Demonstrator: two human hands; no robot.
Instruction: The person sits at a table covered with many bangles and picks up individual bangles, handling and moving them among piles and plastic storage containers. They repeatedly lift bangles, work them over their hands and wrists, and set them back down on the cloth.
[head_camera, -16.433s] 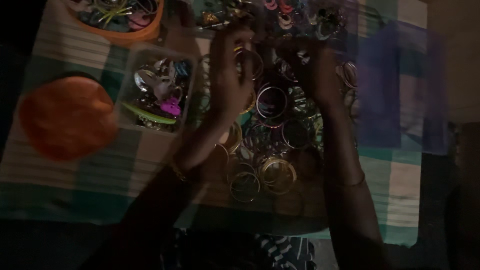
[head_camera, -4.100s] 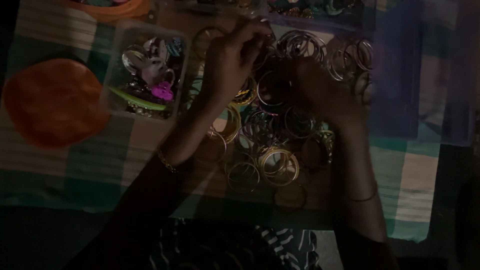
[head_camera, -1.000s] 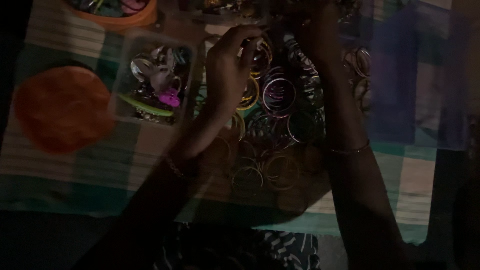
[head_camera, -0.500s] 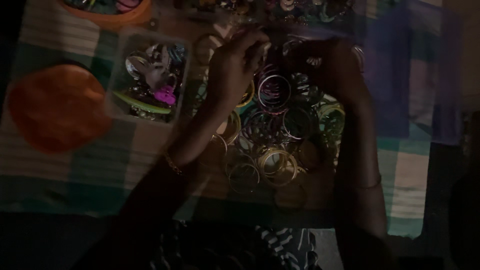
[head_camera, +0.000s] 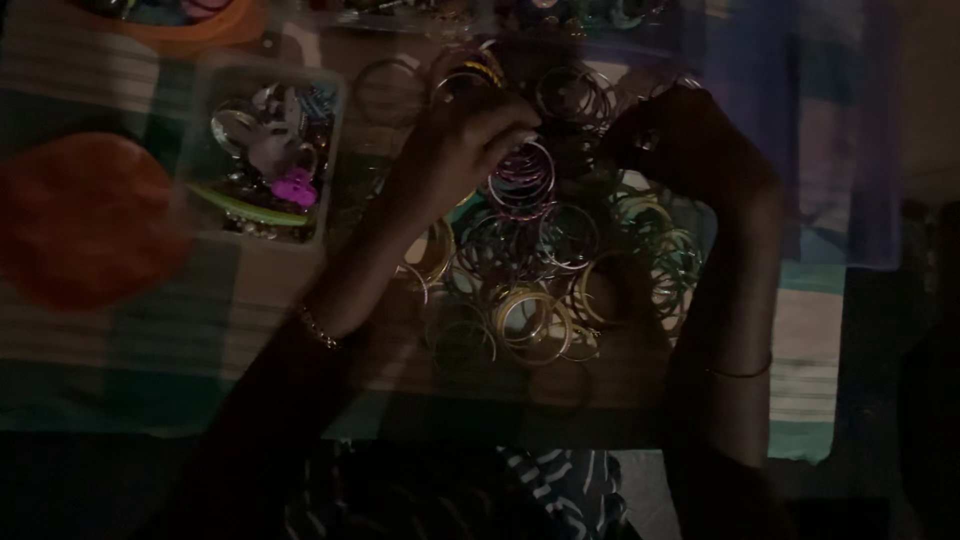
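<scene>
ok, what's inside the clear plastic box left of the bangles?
The clear box holds mixed trinkets: a pink piece, a green stick-like piece, some shiny metal items. Whatever lies beneath them is covered.

You have two hands in view: one left hand (head_camera: 455, 140), one right hand (head_camera: 690, 145). Bangles (head_camera: 530, 315): too many and too dim to count exactly, dozens lying loose and in stacks. One stack of purple bangles (head_camera: 522, 178) at your left fingertips. One clear rectangular tray (head_camera: 265, 150) of mixed trinkets. One round orange lid (head_camera: 85, 225). One orange-rimmed bowl (head_camera: 215, 20) at the top edge. One thin bracelet on each wrist, two in all
</scene>
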